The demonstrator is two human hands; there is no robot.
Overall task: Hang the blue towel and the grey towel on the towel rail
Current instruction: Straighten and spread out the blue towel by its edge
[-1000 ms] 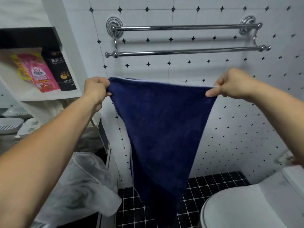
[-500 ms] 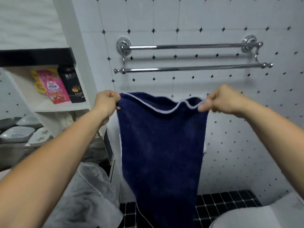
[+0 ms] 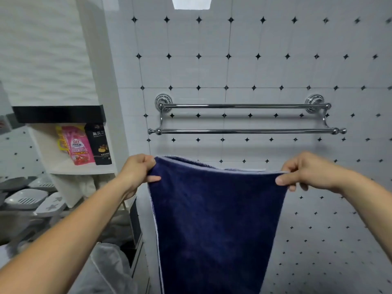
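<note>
Stretching blue towel (image 3: pixel 216 219) between hands

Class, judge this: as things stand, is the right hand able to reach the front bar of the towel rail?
Probably yes: the right hand, gripping the blue towel, sits below the front bar with nothing between.

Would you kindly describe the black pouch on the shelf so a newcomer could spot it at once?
Start at the chrome towel rail on the tiled wall and look left to the white shelf under a black ledge. Two refill pouches stand there side by side; the black pouch is the right-hand one, dark with pale lettering, unlike its bright pink neighbour.
</note>
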